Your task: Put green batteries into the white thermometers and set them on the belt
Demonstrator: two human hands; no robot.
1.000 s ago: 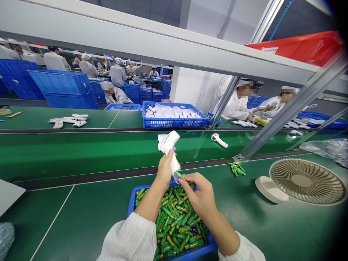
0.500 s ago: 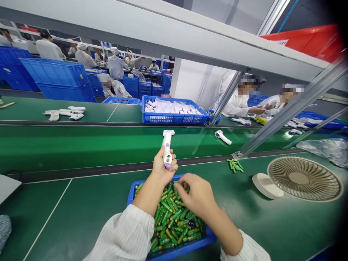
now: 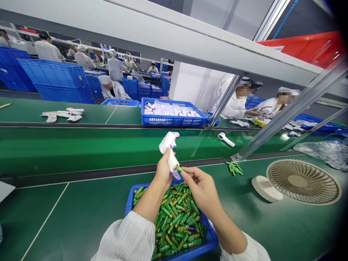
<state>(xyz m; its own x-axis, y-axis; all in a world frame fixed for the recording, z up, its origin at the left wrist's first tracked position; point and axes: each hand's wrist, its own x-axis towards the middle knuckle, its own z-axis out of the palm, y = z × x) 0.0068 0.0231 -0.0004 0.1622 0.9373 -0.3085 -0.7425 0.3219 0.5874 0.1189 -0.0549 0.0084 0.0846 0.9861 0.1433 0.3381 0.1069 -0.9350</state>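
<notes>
My left hand (image 3: 164, 168) is closed around the handle of a white and purple infrared thermometer (image 3: 172, 158), held above the front belt edge with its head pointing away. The purple cap at the handle's bottom hangs open. My right hand (image 3: 198, 183) pinches a green and gold battery (image 3: 179, 169) whose tip is at the open end of the handle; how far it reaches inside I cannot make out. Under both hands sits a blue bin (image 3: 213, 243) full of loose green batteries (image 3: 174, 217).
A small pile of batteries (image 3: 234, 168) and a beige fan (image 3: 300, 181) are on the right. Another thermometer (image 3: 226, 139) lies on the green conveyor (image 3: 81, 146). Beyond stands a blue basket (image 3: 174, 120) of thermometers. A metal post (image 3: 272, 134) slants at right; co-workers sit behind it.
My right hand has risen from the battery bin to the thermometer's handle, now with a battery in its fingers. My left hand has turned the thermometer sideways.
</notes>
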